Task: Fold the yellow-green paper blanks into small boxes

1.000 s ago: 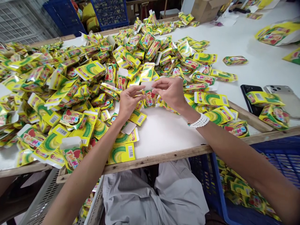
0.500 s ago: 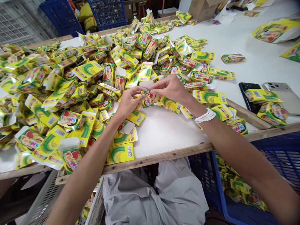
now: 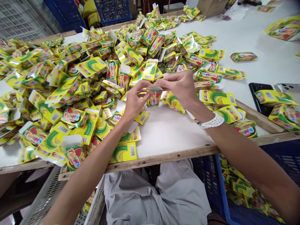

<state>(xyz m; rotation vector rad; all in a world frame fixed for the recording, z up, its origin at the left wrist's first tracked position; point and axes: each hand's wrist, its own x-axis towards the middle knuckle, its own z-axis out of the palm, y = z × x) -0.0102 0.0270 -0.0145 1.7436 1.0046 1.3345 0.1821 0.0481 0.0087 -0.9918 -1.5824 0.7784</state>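
Both hands meet over the middle of the white table [image 3: 168, 131], pinching one small yellow and green carton [image 3: 154, 97] with red fruit print. My left hand [image 3: 135, 100] grips its left side with thumb and fingertips. My right hand [image 3: 181, 87], a white bead bracelet on the wrist, pinches the top flap, which lies folded flat. The carton stands upright just above the tabletop. A big heap of the same cartons [image 3: 77, 78], many with flaps standing up, covers the table to the left and behind the hands.
Two phones [image 3: 260, 93] lie at the right among loose cartons. A blue crate [image 3: 246, 187] holding cartons stands below the table's right edge, a grey crate [image 3: 44, 200] below the left. Blue crates [image 3: 112, 11] and a cardboard box [image 3: 211, 6] stand at the far side.
The carton's white top flap stood up one second ago; now it is folded down under my right fingertips. Both hands stayed in place on the carton.
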